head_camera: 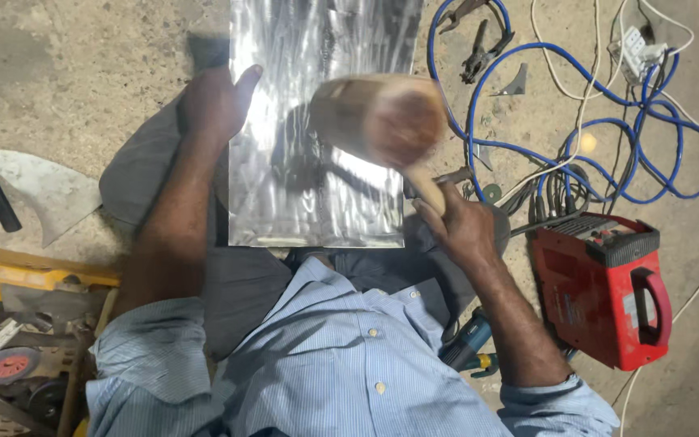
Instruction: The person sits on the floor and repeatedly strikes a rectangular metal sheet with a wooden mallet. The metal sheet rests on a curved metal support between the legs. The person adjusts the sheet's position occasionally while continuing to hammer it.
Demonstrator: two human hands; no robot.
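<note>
A shiny metal sheet [317, 162] lies flat on the sandy concrete floor [66, 73] in front of the seated person, its long axis running away from the body toward the top of the view, its near edge just above the lap. The surface is bright and mirror-like, rippled with streaks of reflection, and its corners look square.

The left arm reaches forward along the sheet's left edge, sleeve rolled to the elbow. The left hand [216, 101] rests palm down on that edge, thumb spread out over the metal, the other fingers together on the dark cloth beside it, pressing rather than gripping.

The right arm bends up from the elbow at the sheet's right side. The right hand [459, 222] has its fingers wrapped tight around the handle of a wooden mallet [382, 121]. The mallet's thick cylindrical head is blurred above the middle of the sheet; whether it touches the metal cannot be told. Its round, reddish-brown end face turns toward the camera, and the handle slants down and right into the fist.

To the right stands a red welding machine [604, 287], with a blue hose [592, 137] looped beyond it. A pair of pliers [483, 53] lies near the top.
</note>
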